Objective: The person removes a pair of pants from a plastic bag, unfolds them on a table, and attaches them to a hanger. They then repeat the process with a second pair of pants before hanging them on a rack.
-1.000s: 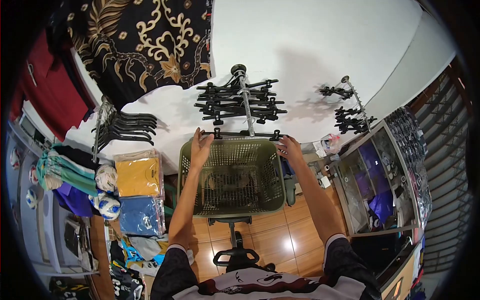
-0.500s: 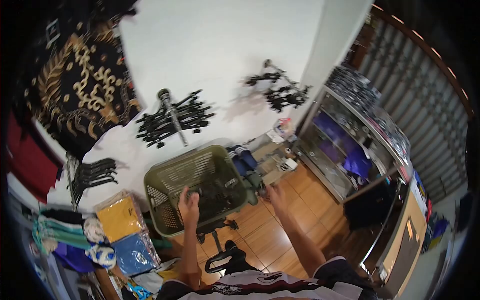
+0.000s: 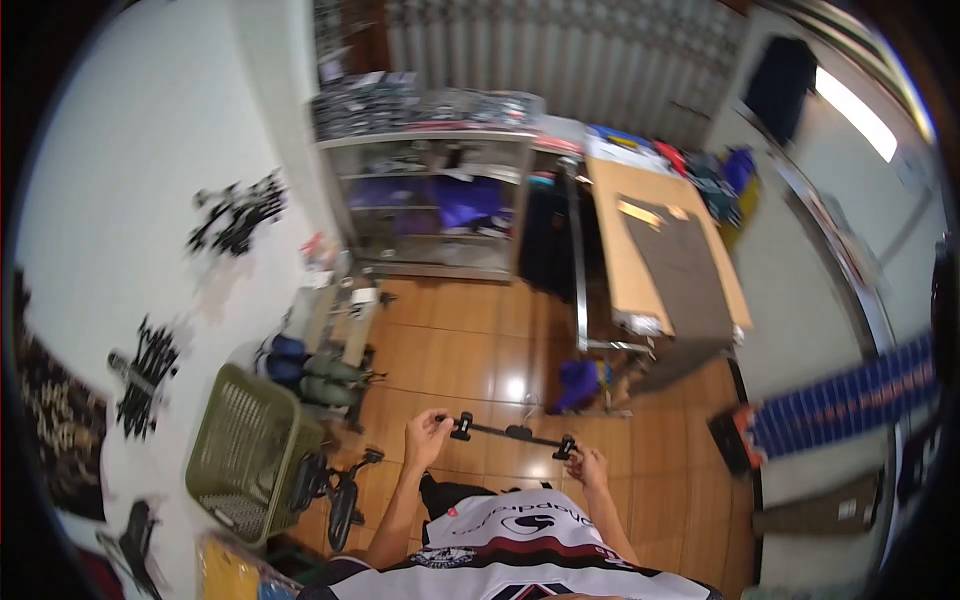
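Note:
A black trouser hanger (image 3: 500, 431) with a clip near each end is stretched between my two hands, its metal hook pointing away from me. My left hand (image 3: 428, 436) pinches its left end. Fingers of my right hand (image 3: 589, 466) are closed round the right end, beside the clip. Off to the left stands the green plastic basket (image 3: 238, 400), whose inside is partly out of sight. Dark brown trousers (image 3: 678, 262) lie across the wooden tabletop (image 3: 612, 205), one end hanging over the near edge.
Bunches of black hangers (image 3: 240, 213) hang on the left wall. A glass cabinet (image 3: 430, 138) with packed items stands ahead. Sandals (image 3: 330, 378) sit beside the basket. At right are a blue patterned cloth (image 3: 840, 400) and a metal rack (image 3: 580, 290).
My view has swung right from the basket towards the table. A black trouser hanger is now held level between both hands, which were apart over the basket and the floor.

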A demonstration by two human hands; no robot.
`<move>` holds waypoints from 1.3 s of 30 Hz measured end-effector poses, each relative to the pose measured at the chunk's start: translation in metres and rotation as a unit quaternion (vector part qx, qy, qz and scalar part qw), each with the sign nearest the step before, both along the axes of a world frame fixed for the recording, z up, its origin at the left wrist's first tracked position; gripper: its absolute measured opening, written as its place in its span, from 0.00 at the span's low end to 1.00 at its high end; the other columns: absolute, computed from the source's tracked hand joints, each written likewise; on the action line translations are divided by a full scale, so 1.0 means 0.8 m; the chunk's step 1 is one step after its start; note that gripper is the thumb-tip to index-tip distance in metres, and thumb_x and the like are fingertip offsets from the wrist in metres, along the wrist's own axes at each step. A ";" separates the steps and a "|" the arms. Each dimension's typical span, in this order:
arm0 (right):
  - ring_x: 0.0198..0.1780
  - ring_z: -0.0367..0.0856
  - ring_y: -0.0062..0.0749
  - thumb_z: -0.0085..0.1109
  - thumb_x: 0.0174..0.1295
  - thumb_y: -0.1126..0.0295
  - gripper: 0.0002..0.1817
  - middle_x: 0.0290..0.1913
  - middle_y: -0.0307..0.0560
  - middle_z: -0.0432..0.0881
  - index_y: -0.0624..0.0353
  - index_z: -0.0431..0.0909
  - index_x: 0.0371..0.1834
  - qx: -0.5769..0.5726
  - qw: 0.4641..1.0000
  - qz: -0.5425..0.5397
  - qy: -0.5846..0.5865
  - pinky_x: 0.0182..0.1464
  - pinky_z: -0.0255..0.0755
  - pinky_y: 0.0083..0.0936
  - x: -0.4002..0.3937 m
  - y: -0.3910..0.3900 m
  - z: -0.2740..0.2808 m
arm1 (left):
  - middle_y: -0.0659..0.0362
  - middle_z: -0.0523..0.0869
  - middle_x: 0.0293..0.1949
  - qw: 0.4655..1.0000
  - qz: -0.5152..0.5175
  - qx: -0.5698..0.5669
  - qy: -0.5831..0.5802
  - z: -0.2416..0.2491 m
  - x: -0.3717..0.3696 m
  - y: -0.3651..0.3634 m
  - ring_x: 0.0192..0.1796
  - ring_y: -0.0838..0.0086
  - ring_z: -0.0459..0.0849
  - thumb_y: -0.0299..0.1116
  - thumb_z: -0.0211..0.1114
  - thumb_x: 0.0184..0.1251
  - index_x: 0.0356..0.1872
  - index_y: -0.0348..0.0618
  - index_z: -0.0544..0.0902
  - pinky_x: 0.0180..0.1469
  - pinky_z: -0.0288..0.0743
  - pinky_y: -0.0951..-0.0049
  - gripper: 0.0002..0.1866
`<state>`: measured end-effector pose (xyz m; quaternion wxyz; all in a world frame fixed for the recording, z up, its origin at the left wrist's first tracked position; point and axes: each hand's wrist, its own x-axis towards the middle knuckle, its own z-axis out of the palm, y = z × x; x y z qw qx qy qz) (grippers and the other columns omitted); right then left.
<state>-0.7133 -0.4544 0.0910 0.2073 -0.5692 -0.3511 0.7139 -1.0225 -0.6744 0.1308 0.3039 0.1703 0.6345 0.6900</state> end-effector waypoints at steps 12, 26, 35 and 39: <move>0.26 0.78 0.18 0.60 0.76 0.57 0.11 0.30 0.37 0.82 0.52 0.78 0.41 0.118 0.937 -0.328 -0.001 0.27 0.73 0.18 0.210 0.063 0.052 | 0.57 0.91 0.38 0.953 -0.292 -0.022 0.076 0.077 0.162 0.303 0.39 0.80 0.88 0.28 0.73 0.67 0.50 0.35 0.85 0.43 0.81 0.78 0.14; 0.25 0.73 0.12 0.67 0.71 0.63 0.07 0.31 0.33 0.84 0.53 0.82 0.45 0.237 0.916 -0.324 0.009 0.27 0.65 0.14 0.219 0.319 0.111 | 0.58 0.90 0.39 0.957 -0.289 0.015 0.037 0.097 0.164 0.550 0.41 0.80 0.87 0.28 0.72 0.69 0.49 0.36 0.84 0.43 0.80 0.78 0.12; 0.27 0.75 0.13 0.59 0.77 0.58 0.13 0.36 0.36 0.88 0.55 0.84 0.46 0.279 0.918 -0.278 0.042 0.29 0.69 0.15 0.179 0.504 0.150 | 0.59 0.90 0.41 0.975 -0.216 0.038 0.044 0.115 0.128 0.674 0.42 0.80 0.85 0.28 0.70 0.72 0.56 0.35 0.82 0.48 0.78 0.79 0.16; 0.27 0.77 0.14 0.61 0.76 0.60 0.12 0.36 0.41 0.89 0.56 0.81 0.52 0.278 0.932 -0.226 0.052 0.29 0.70 0.14 0.154 0.585 0.168 | 0.58 0.89 0.38 0.983 -0.164 0.070 0.034 0.119 0.119 0.712 0.41 0.82 0.85 0.25 0.71 0.70 0.60 0.36 0.79 0.43 0.74 0.80 0.20</move>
